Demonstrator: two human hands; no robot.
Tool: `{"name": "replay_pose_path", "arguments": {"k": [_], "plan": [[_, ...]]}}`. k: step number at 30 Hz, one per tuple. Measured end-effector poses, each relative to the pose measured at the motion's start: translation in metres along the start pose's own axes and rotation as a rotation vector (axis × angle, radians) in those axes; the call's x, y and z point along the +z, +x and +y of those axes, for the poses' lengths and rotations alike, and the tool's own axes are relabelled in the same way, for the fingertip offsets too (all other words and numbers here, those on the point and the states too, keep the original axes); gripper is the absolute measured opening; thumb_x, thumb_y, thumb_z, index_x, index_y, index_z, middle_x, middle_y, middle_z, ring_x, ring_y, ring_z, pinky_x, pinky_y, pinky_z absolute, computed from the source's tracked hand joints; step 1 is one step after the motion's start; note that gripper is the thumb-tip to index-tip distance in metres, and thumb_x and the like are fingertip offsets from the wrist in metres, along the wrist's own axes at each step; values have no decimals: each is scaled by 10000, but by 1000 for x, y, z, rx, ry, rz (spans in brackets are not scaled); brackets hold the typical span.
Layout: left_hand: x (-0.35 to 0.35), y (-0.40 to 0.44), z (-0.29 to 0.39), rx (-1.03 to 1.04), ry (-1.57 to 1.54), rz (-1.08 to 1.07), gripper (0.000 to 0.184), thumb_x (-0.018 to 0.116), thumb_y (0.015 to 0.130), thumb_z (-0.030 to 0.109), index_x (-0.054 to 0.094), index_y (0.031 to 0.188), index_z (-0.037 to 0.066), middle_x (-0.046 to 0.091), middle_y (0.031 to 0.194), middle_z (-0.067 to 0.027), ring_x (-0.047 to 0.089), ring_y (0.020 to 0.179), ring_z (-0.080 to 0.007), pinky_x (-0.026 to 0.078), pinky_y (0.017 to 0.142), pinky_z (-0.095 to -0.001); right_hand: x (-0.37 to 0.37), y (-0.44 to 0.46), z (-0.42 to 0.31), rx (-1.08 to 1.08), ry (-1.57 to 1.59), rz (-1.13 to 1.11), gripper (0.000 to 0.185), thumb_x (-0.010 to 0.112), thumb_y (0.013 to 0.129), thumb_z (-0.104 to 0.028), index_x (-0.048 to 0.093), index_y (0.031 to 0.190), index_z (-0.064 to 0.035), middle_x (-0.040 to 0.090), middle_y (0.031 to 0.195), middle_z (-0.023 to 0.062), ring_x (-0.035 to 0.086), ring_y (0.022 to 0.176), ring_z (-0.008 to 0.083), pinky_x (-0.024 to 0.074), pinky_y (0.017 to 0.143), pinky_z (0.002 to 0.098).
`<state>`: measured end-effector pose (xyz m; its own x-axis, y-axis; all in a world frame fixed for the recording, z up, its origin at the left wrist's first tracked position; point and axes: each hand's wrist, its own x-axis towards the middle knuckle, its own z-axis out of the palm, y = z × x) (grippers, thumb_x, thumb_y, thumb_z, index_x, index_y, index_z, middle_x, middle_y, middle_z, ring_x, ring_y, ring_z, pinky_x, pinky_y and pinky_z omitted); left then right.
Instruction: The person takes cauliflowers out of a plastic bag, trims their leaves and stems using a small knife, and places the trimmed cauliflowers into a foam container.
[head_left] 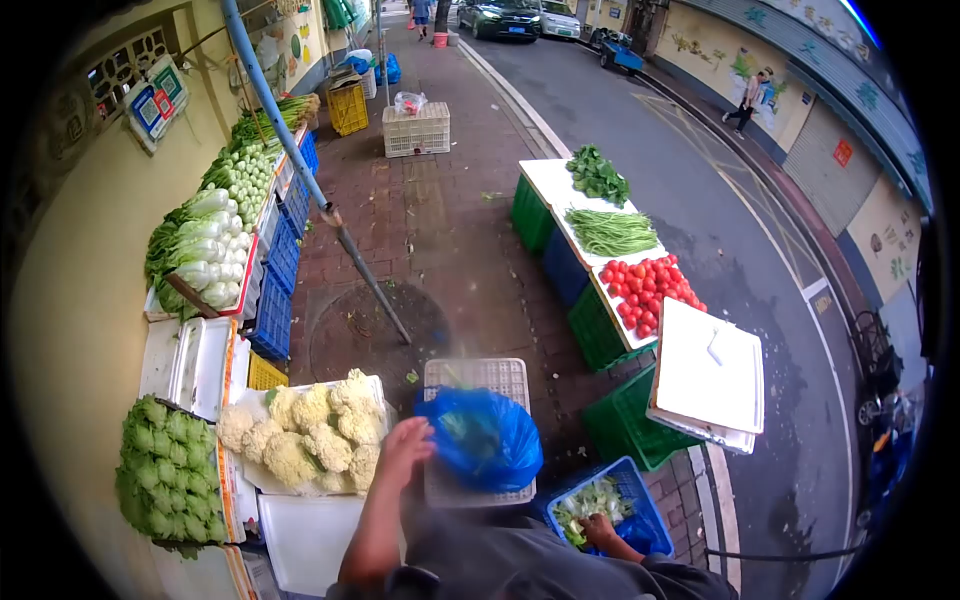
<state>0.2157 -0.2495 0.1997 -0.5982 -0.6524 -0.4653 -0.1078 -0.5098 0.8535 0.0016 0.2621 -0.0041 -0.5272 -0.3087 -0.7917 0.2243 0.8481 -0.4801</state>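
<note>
A blue plastic bag (505, 440) with green leaves (468, 435) showing inside rests on an upturned white plastic crate (475, 375) in front of my body. My left hand (408, 445) is at the bag's left side, fingers apart and slightly blurred; whether they touch the plastic I cannot tell. Down to the right, my right hand (600, 532) reaches into a blue crate (632, 480) of leafy greens (603, 500). Its fingers are curled on the greens, with the tips partly hidden among the leaves.
Cauliflowers (325, 430) and lettuces (170, 470) lie on the left. A slanted metal pole (365, 270) crosses the walkway. Tomatoes (645, 290) and long beans (610, 232) stand on the right, beside stacked white foam lids (710, 365). A person (745, 103) walks across the street.
</note>
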Motion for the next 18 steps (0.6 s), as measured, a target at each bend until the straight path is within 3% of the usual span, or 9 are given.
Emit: {"name": "replay_pose_path", "arguments": {"k": [3, 7, 10, 12, 15, 18], "plan": [[93, -33, 93, 200, -38, -415, 576, 683, 975, 437, 555, 1353, 21, 659, 1241, -118, 665, 1063, -200, 533, 943, -351, 5, -1, 10, 135, 120, 66, 481, 633, 934, -405, 690, 1003, 68, 711, 854, 195, 687, 689, 289, 551, 576, 427], [187, -105, 203, 426, 71, -1069, 785, 763, 892, 476, 494, 1433, -25, 621, 1346, -142, 582, 1260, -228, 461, 1074, -375, 0, 4, 6, -26, 5, 38, 476, 656, 919, -355, 643, 1047, 103, 704, 856, 209, 696, 701, 300, 558, 526, 429], [232, -149, 252, 254, -63, -1534, 815, 751, 874, 489, 484, 1443, -30, 596, 1381, -168, 551, 1308, -275, 410, 1123, -426, -3, 10, 4, -705, -565, 326, 416, 671, 902, -297, 643, 1079, 78, 702, 880, 206, 698, 718, 281, 564, 602, 404], [250, -169, 265, 212, -64, -1740, 792, 717, 892, 516, 492, 1435, -14, 598, 1367, -178, 558, 1290, -289, 416, 1104, -429, -5, 13, -3, -862, -642, 351, 409, 674, 899, -296, 645, 1068, 76, 699, 868, 202, 694, 713, 279, 561, 603, 403], [265, -188, 266, 170, -69, -1926, 819, 701, 885, 605, 507, 1427, 22, 621, 1327, -168, 583, 1236, -280, 454, 1037, -426, -5, 24, -20, -495, -348, 181, 398, 678, 895, -294, 648, 1051, 72, 695, 851, 196, 688, 705, 275, 556, 604, 402], [273, -200, 249, 133, -160, -2020, 888, 739, 845, 631, 500, 1442, 19, 627, 1328, -176, 586, 1223, -275, 450, 1031, -429, -7, 30, -35, -326, -216, 130, 388, 682, 892, -291, 651, 1034, 68, 690, 833, 190, 681, 697, 272, 552, 605, 400]]}}
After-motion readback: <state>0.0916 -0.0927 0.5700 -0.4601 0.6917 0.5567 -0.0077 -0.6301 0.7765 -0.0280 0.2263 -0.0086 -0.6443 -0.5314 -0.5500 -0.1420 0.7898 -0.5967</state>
